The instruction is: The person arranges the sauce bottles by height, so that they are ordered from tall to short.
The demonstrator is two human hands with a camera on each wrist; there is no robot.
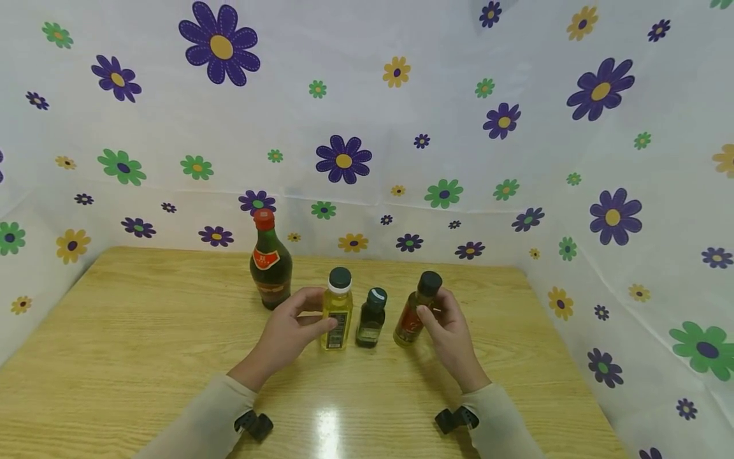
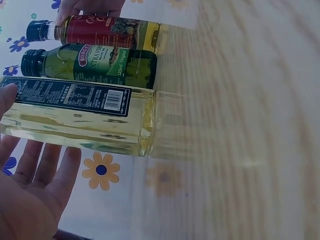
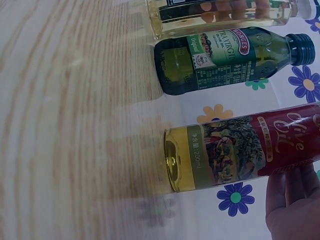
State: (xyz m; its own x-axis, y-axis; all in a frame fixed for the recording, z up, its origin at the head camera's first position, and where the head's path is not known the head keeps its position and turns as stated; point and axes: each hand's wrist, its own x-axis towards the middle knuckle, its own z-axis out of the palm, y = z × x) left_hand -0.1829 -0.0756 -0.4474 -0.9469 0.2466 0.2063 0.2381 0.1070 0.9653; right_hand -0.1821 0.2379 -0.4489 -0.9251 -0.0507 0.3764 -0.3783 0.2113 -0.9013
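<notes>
In the head view my left hand (image 1: 290, 329) holds a square clear bottle of yellow oil (image 1: 346, 305), thumb on its dark label and fingers behind it. The left wrist view shows that thumb at the barcoded label of the oil bottle (image 2: 80, 120). To the right, my right hand (image 1: 453, 333) grips a round olive oil bottle with a red label (image 1: 410, 320), thumb in front, fingers around the far side. Between the two stands a small dark green olive oil bottle (image 1: 371, 319), its label (image 3: 220, 50) reading "Extra Virgin"; neither hand is on it.
A taller green bottle with a red cap (image 1: 272, 271) stands behind my left hand, further back on the wooden table (image 1: 143, 331). A white flowered cloth (image 1: 367, 108) hangs along the back and sides. Dark bands with small devices (image 1: 255, 425) sit at both wrists.
</notes>
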